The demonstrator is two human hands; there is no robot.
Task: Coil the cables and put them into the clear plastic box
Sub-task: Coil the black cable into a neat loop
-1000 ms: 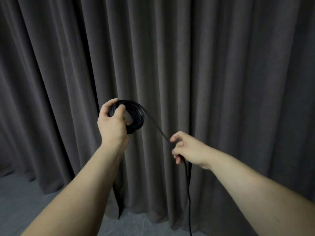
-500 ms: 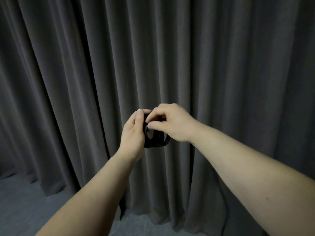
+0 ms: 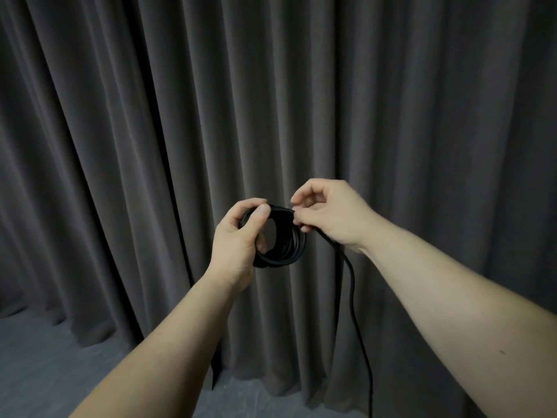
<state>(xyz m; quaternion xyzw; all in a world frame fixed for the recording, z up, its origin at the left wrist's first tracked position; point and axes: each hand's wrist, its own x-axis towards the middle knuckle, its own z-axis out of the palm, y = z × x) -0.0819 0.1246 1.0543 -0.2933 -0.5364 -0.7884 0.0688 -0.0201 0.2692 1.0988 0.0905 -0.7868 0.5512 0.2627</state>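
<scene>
Black cable [image 3: 281, 245], wound into a small coil of several loops, held up in the air in front of a dark grey pleated curtain [image 3: 150, 116]. Left hand [image 3: 238, 242] grips the coil's left side: thumb pressed on top of the loops, fingers [image 3: 261, 243] curled through the middle and round behind, clamped on the bundle. Right hand [image 3: 331, 215] just to the right of the coil, thumb and index finger pinching the strand at the coil's upper right edge, other fingers curled loosely below it. Both hands close together, coil between them, touching both. From under the right-hand fingers the loose tail of the cable [image 3: 351, 285] drops down, passes under the right wrist and hangs along the curtain to the bottom edge of view; its end not visible. Both forearms bare, reaching in from the bottom corners. Grey floor [image 3: 45, 372] below the curtain hem, lower left. Coil sits about level with the fingertips of both hands.
</scene>
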